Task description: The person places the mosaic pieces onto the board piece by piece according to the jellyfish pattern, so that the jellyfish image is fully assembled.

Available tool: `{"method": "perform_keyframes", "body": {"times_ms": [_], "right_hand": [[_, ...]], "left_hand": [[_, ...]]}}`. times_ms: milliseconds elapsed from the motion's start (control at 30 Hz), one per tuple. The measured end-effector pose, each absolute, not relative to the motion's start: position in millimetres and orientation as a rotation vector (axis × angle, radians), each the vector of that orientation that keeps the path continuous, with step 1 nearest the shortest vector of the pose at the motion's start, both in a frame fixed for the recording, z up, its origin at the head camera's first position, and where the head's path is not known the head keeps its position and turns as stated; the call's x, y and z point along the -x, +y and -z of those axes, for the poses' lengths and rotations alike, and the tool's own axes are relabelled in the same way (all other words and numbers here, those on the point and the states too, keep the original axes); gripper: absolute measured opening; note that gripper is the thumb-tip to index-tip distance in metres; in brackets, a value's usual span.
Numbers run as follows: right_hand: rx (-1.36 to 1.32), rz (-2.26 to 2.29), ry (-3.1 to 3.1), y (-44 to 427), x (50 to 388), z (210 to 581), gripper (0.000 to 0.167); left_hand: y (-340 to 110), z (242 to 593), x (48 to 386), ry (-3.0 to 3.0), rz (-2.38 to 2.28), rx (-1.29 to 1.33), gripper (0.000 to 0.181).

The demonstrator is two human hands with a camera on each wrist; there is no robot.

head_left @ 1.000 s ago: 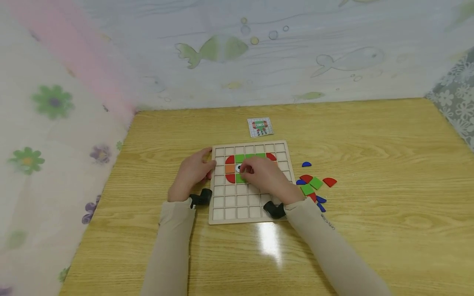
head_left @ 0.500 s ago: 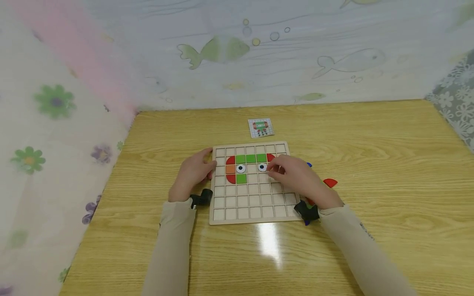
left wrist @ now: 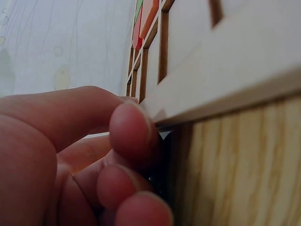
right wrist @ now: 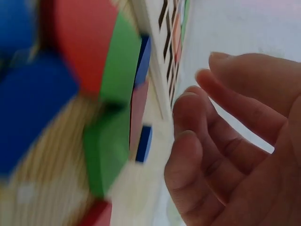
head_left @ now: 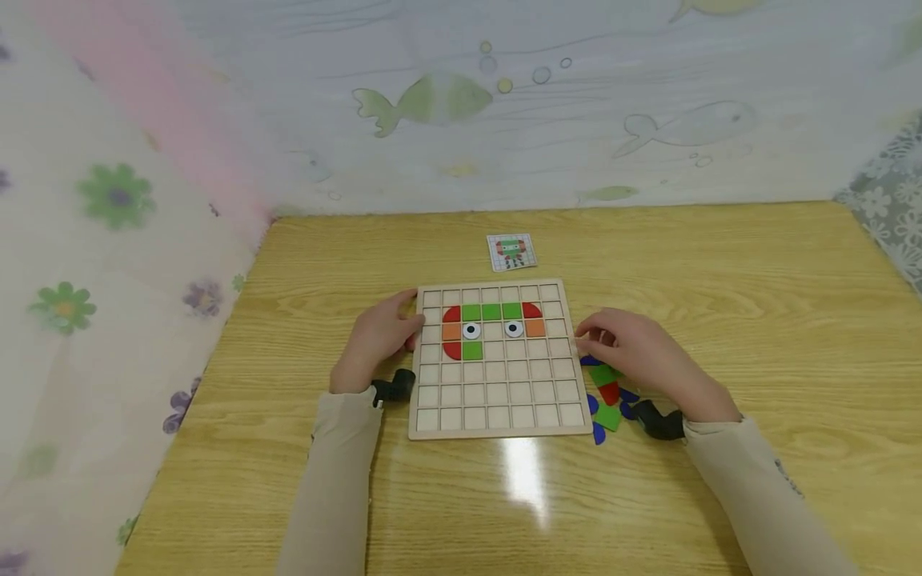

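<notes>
A wooden grid board (head_left: 497,396) lies on the table, bearing green squares, red quarter-rounds, orange squares and two white eye discs. My left hand (head_left: 378,336) grips its left edge; in the left wrist view the fingertips (left wrist: 134,129) touch the rim. Just off the board's right side hovers my right hand (head_left: 644,352), its fingers loosely bent with nothing between them. Below and beside it lie loose flat pieces: a green square (head_left: 607,416), a red piece (head_left: 609,393) and several blue ones such as a blue half-round (head_left: 599,434). The right hand covers some of them.
Behind the board a small pattern card (head_left: 511,252) lies on the wood-grain table (head_left: 756,320). A wall (head_left: 562,152) with painted fish rises at the table's back edge. Black wrist mounts (head_left: 394,386) sit at both wrists.
My right hand has moved from the left eye disc, past the right one, off the board to the loose pieces. The right eye disc and orange square are uncovered. My left hand stays put.
</notes>
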State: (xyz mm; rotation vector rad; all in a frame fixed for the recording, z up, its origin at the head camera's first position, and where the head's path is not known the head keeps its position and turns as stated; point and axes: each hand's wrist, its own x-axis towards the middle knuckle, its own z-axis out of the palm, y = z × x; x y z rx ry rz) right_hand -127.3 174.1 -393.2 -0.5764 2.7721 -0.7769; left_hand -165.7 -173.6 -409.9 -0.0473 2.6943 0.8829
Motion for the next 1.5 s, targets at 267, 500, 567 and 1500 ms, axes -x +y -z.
{"method": "perform_keyframes", "body": {"times_ms": [267, 500, 567, 1500], "right_hand": [[0.591, 0.676, 2.734, 199.9, 124.3, 394.3, 0.021], [0.629, 0.631, 2.649, 216.1, 126.4, 393.5, 0.033], [0.636, 0.627, 2.644, 216.9, 127.8, 395.0, 0.033], [0.548, 0.649, 2.632, 219.9, 136.3, 397.8, 0.028]], "left_hand": [[-172.3, 410.1, 165.1, 2.694, -0.877, 0.044, 0.056], [-172.2, 409.0, 165.4, 2.697, -0.876, 0.036, 0.056], [-172.5, 408.7, 165.5, 2.701, -0.875, 0.038, 0.056], [-174.3, 409.6, 165.2, 2.688, -0.894, 0.041, 0.057]]}}
